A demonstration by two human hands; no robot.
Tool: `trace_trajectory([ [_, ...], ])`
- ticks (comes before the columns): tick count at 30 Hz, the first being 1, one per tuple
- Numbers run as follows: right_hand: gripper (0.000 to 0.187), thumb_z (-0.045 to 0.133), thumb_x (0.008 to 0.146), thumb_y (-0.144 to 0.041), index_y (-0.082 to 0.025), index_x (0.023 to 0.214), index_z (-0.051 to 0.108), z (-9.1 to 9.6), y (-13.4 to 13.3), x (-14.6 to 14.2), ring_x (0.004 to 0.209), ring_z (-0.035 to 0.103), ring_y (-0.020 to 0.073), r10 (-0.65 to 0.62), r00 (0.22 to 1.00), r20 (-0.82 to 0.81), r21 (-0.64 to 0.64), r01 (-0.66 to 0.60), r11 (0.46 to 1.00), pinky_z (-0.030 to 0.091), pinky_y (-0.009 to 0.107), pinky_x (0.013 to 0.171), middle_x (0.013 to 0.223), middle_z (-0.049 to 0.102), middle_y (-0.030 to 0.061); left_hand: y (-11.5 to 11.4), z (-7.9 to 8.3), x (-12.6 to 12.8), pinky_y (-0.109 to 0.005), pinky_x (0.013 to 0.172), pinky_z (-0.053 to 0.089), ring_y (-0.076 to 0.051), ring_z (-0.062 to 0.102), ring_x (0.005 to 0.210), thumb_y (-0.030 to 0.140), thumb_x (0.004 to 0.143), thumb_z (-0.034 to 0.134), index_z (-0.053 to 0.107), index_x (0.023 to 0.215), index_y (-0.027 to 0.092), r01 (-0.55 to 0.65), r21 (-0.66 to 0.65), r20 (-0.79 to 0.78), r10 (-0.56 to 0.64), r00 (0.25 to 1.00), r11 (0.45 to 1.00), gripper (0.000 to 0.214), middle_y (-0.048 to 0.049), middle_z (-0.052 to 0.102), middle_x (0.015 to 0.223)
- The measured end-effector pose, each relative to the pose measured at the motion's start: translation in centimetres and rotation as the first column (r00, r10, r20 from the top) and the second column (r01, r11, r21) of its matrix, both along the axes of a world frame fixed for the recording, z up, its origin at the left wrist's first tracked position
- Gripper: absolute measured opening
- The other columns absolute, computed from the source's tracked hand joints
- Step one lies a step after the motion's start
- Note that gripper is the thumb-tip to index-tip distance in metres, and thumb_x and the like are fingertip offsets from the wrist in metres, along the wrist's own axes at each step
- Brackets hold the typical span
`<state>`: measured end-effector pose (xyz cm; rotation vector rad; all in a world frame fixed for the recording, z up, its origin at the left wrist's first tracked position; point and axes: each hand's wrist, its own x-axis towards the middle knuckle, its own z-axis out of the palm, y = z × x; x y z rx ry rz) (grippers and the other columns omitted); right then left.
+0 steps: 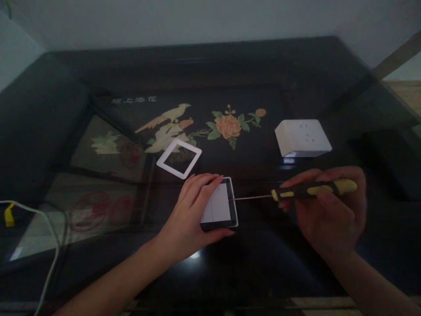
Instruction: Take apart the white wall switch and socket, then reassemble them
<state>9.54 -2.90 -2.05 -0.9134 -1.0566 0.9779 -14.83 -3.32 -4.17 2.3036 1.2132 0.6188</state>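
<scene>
Head cam: L hand [192, 213] grips sq. panel [219, 204] on bench [263, 267] from its L side, prob. to steady it; R hand [335, 215] grasps screwdriver [294, 192], tip at panel's R border. White frame [168, 152], box [302, 137] lie apart, prob. for room.

A yellow-and-black screwdriver [288, 194] is pointing leftward, its slim shaft crossing the edge of a square, white-rimmed black panel [222, 210].

Black-rimmed device [220, 206] partly behind left hand [191, 210]
</scene>
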Motion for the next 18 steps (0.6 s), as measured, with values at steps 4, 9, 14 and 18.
trace_trajectory([
  [4, 0.013, 0.059, 0.083, -0.017, -0.027, 0.090, 0.055, -0.9, 0.1, -0.3, 0.058, 0.068, 0.0160, -0.020, 0.993, -0.116, -0.097, 0.008, 0.995, 0.053, 0.023, 0.043, 0.077, 0.074, 0.0001, 0.0, 0.1, -0.1, -0.049, 0.114, 0.037, -0.032, 0.041, 0.131, 0.044, 0.073, 0.083, 0.035, 0.145, 0.017, 0.006, 0.035, -0.001, -0.006, 1.000, 0.999, 0.091, -0.0162, 0.045, 0.141],
  [9, 0.011, 0.056, 0.085, -0.015, -0.025, 0.089, 0.054, -1.5, 0.3, -0.7, 0.056, 0.068, 0.0137, -0.024, 0.985, -0.169, -0.216, -0.013, 0.976, 0.054, 0.022, 0.048, 0.077, 0.075, -0.0002, 0.0, 0.3, -0.5, -0.049, 0.114, 0.035, -0.033, 0.040, 0.129, 0.047, 0.082, 0.074, 0.033, 0.148, 0.011, 0.045, 0.150, -0.111, -0.028, 0.993, 0.988, 0.086, -0.0177, 0.048, 0.141],
  [14, 0.006, 0.058, 0.084, -0.018, -0.023, 0.081, 0.057, -2.1, 0.4, -0.8, 0.060, 0.071, 0.0140, -0.004, 0.976, -0.219, -0.343, -0.074, 0.936, 0.058, 0.023, 0.053, 0.079, 0.077, 0.0018, 0.3, 0.3, -1.0, -0.047, 0.115, 0.031, -0.033, 0.038, 0.131, 0.044, 0.088, 0.068, 0.037, 0.147, 0.012, 0.002, 0.199, -0.094, 0.017, 0.995, 0.980, 0.074, -0.0173, 0.046, 0.143],
  [18, 0.006, 0.061, 0.083, -0.018, -0.022, 0.078, 0.060, -2.3, 0.4, -0.7, 0.063, 0.072, 0.0132, -0.001, 0.968, -0.250, -0.407, -0.103, 0.908, 0.059, 0.021, 0.056, 0.080, 0.078, 0.0029, 0.4, 0.4, -1.2, -0.047, 0.114, 0.032, -0.032, 0.038, 0.130, 0.045, 0.090, 0.066, 0.040, 0.145, 0.013, 0.006, 0.206, -0.059, 0.007, 0.998, 0.979, 0.068, -0.0177, 0.045, 0.142],
])
